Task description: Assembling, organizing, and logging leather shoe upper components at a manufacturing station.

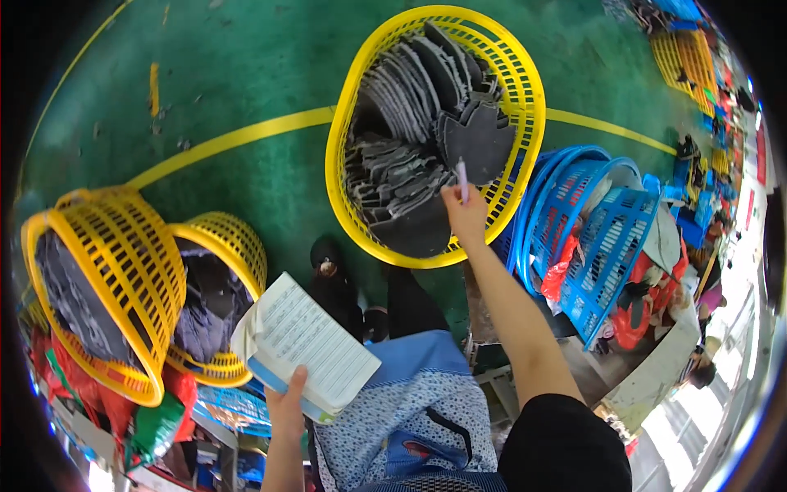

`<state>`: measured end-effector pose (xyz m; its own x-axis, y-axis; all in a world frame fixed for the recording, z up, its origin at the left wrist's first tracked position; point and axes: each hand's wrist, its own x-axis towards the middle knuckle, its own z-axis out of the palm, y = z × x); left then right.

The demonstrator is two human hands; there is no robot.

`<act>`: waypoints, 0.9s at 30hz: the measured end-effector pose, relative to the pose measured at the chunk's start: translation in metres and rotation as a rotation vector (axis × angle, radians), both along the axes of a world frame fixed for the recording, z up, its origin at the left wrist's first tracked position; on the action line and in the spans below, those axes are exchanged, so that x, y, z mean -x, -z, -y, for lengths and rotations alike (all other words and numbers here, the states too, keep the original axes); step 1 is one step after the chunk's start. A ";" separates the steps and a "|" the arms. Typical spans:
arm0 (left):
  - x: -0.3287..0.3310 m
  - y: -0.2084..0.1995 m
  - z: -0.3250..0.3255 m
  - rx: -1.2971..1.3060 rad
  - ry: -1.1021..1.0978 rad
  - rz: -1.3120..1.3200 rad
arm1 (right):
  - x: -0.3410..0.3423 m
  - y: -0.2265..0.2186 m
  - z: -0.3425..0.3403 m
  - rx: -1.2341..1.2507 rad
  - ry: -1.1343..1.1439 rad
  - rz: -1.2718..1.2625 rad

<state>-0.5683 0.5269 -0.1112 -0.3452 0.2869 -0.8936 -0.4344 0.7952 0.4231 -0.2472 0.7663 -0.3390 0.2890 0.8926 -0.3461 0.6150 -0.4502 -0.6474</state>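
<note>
My left hand (287, 403) grips an open notebook (307, 344) from below, its thumb on the lined page, which bears handwriting. A pale pink pen (462, 180) stands up from the closed fingers of my right hand (467, 215). That hand is over the near right part of a yellow plastic basket (336, 176). Inside the basket lie stacks of dark grey cut fabric pieces (402, 90), packed in rows. One flat piece with a notched edge (482, 141) is just beyond the pen.
Two more yellow baskets (123, 246) with dark cut pieces lean at the left, near red and green bags (156, 426). Blue baskets (602, 254) stand nested at the right beside red plastic bags (631, 324). A yellow line (238, 139) crosses the green floor.
</note>
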 end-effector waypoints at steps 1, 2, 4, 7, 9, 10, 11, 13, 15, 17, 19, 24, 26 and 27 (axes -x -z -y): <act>0.010 0.010 0.005 0.025 0.013 -0.049 | -0.008 0.009 -0.017 -0.001 0.008 0.018; 0.013 0.023 -0.002 0.005 0.027 -0.051 | -0.017 0.023 -0.036 -0.067 -0.067 0.130; 0.017 0.046 -0.019 -0.042 -0.017 -0.014 | -0.017 0.041 -0.070 -0.055 -0.113 0.453; 0.008 0.095 -0.049 -0.100 0.004 0.001 | -0.015 0.063 -0.106 -0.026 -0.171 0.565; -0.003 0.126 -0.073 -0.200 0.007 0.002 | -0.028 0.088 -0.108 -0.089 -0.172 0.531; -0.011 0.142 -0.088 -0.220 0.022 0.009 | -0.042 0.097 -0.111 -0.148 -0.189 0.510; -0.016 0.154 -0.100 -0.274 0.052 0.032 | -0.050 0.100 -0.108 -0.264 -0.214 0.470; -0.025 0.176 -0.130 -0.381 0.076 0.140 | -0.074 0.091 -0.110 -0.169 -0.085 0.293; -0.038 0.195 -0.160 -0.445 0.101 0.233 | -0.113 0.081 -0.110 -0.125 0.130 -0.027; -0.053 0.213 -0.187 -0.506 0.142 0.342 | -0.147 0.063 -0.107 -0.317 0.260 -0.283; -0.066 0.224 -0.207 -0.524 0.190 0.340 | -0.161 0.019 -0.099 -0.439 0.295 -0.463; -0.062 0.251 -0.219 -0.527 0.240 0.328 | -0.137 -0.053 -0.081 -0.417 0.359 -0.996; -0.059 0.253 -0.214 -0.534 0.240 0.339 | -0.137 -0.038 -0.079 -0.308 0.350 -1.059; -0.056 0.253 -0.210 -0.539 0.234 0.342 | -0.137 -0.013 -0.082 -0.252 0.384 -1.028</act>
<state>-0.5121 0.7365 -0.3645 0.0564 0.7555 -0.6527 -0.4564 0.6009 0.6562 -0.1101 0.8483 -0.3260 0.2412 0.8839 -0.4006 -0.4142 -0.2796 -0.8662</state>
